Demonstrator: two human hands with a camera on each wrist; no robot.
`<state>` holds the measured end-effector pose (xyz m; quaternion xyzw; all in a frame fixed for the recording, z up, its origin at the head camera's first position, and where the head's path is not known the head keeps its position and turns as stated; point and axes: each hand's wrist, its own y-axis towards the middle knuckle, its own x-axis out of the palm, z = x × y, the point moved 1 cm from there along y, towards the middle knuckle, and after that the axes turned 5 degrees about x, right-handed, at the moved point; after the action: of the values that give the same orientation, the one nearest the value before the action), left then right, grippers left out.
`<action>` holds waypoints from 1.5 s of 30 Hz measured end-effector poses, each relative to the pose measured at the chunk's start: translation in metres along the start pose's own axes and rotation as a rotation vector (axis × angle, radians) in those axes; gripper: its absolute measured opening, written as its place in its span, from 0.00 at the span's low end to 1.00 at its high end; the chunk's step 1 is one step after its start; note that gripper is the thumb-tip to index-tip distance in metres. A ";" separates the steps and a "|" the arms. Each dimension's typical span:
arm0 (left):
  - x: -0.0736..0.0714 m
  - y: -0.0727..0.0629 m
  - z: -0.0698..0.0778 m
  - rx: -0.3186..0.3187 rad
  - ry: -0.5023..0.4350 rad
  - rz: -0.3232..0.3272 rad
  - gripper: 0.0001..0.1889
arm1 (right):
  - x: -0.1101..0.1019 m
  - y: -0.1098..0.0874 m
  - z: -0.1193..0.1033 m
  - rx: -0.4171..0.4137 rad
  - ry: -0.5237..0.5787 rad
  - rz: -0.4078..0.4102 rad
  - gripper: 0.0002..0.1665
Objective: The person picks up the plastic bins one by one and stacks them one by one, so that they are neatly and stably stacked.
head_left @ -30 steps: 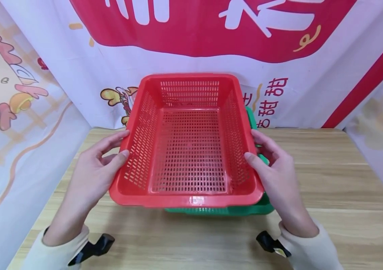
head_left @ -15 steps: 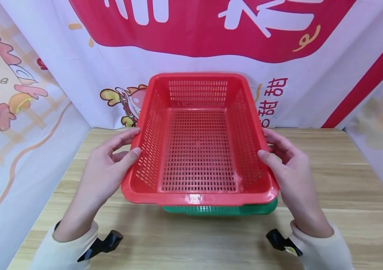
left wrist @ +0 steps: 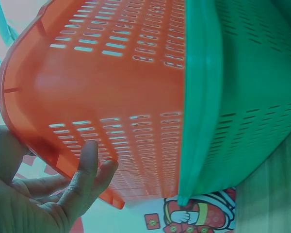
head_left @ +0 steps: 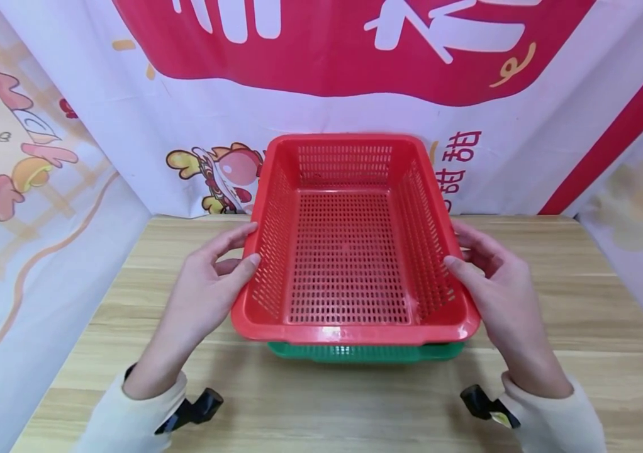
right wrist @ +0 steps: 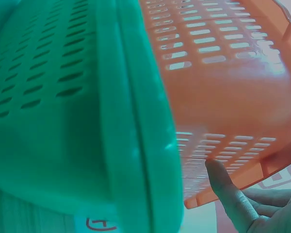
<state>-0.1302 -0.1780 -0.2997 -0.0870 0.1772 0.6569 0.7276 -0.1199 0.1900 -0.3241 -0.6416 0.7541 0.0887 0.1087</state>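
Note:
A red perforated plastic basket (head_left: 350, 255) is held level with its open side up. My left hand (head_left: 205, 292) grips its left rim, thumb on top and fingers beneath. The right hand (head_left: 499, 292) grips the opposite rim the same way. Directly below is a green perforated basket (head_left: 367, 353), mostly hidden in the head view. Both wrist views show the red basket's lower walls going down behind the green rim (left wrist: 201, 97), while its own rim stays well above. Fingertips (right wrist: 216, 170) of the right hand touch the red side wall from outside.
The green basket stands on a light wood-grain table (head_left: 310, 409). A printed white and red cloth (head_left: 327, 63) hangs close behind the baskets. More printed cloth (head_left: 44, 264) borders the left side. Black wrist mounts (head_left: 191, 412) stick out from both cuffs.
Both hands have carried the red basket to the right, bringing it over the green one. Its far edge has come down slightly in the last half second. The green basket stays in place.

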 end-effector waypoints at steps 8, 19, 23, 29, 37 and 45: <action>0.008 0.004 -0.011 -0.006 0.008 -0.011 0.30 | -0.003 0.006 0.013 -0.029 -0.140 -0.017 0.37; 0.020 0.009 -0.032 -0.023 0.037 -0.012 0.29 | -0.001 0.013 0.030 -0.040 -0.204 -0.042 0.36; 0.023 0.010 -0.038 -0.035 0.052 -0.017 0.30 | -0.001 0.015 0.034 -0.051 -0.228 -0.047 0.36; 0.026 0.010 -0.042 -0.038 0.079 -0.020 0.31 | -0.001 0.015 0.036 -0.084 -0.242 -0.055 0.35; 0.028 0.012 -0.046 -0.032 0.127 -0.033 0.31 | 0.001 0.017 0.041 -0.096 -0.278 -0.043 0.35; 0.029 0.015 -0.052 -0.031 0.140 -0.071 0.31 | 0.003 0.018 0.042 -0.099 -0.319 -0.029 0.35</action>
<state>-0.1501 -0.1683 -0.3566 -0.1502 0.2143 0.6256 0.7350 -0.1356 0.2016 -0.3654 -0.6349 0.7126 0.2249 0.1963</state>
